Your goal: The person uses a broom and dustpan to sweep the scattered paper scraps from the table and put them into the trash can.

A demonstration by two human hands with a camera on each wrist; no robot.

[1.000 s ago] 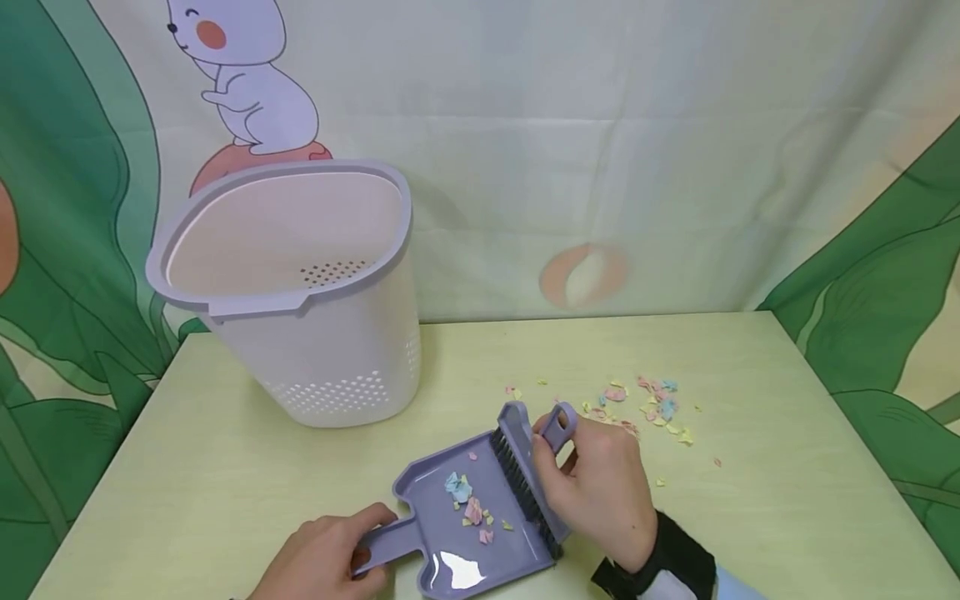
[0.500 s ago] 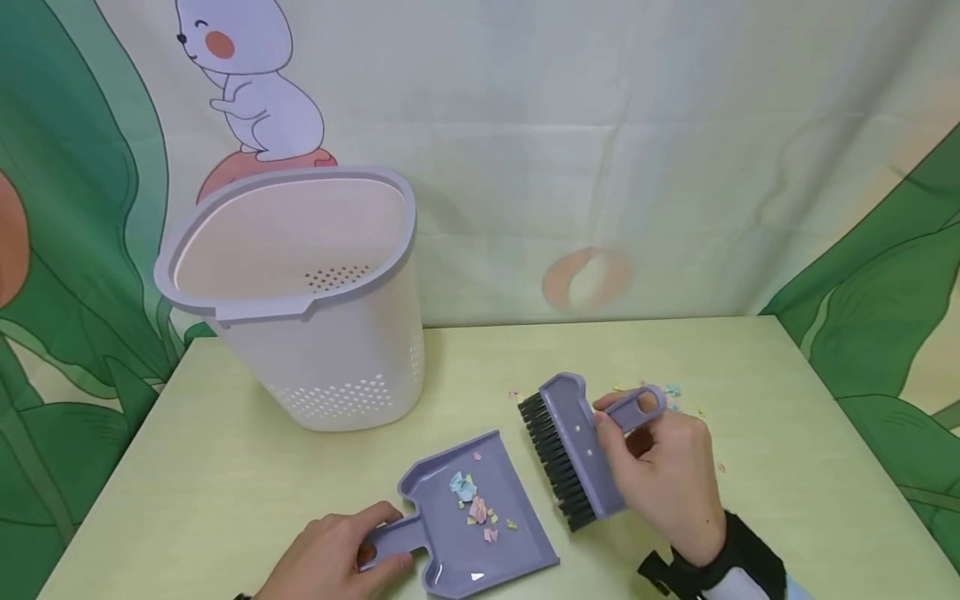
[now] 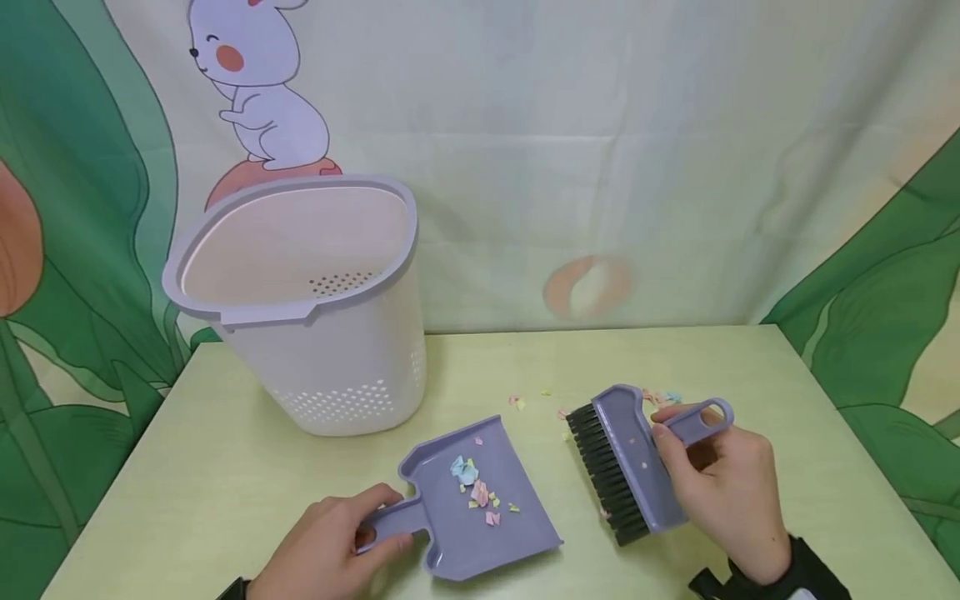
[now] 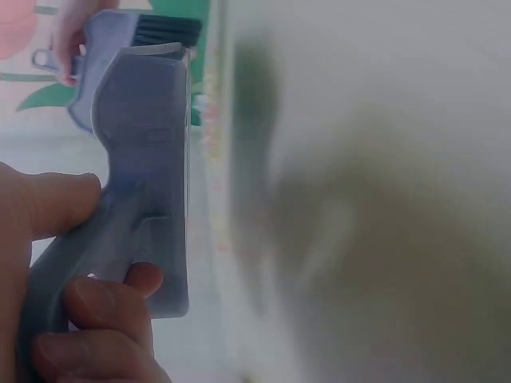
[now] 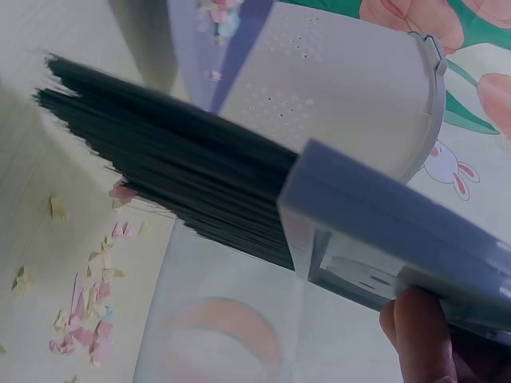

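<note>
My left hand (image 3: 330, 537) grips the handle of a purple dustpan (image 3: 517, 529). Small crumpled paper scraps (image 3: 480, 492), blue, pink and yellow, lie in the pan; a shadow shows under it on the table. To the right of the dustpan and apart from it, my right hand (image 3: 723, 483) holds a purple hand brush (image 3: 652, 479) by its looped handle, with the black bristles (image 3: 606, 475) facing left. Close up in the right wrist view, those bristles (image 5: 176, 167) are above the table. More paper scraps (image 5: 92, 311) are scattered there, partly hidden by the brush in the head view.
A tall white bin (image 3: 337, 358) with a purple rim and a perforated lower wall stands at the table's back left. Behind the pale yellow table (image 3: 225, 500) hangs a printed curtain (image 3: 675, 167). Loose scraps (image 3: 517, 402) also lie near the table's middle back.
The brush has left the dustpan's front edge and moved right in my right hand, its bristles coming into view. The dustpan stays in my left hand, with its scraps, shifted only slightly.
</note>
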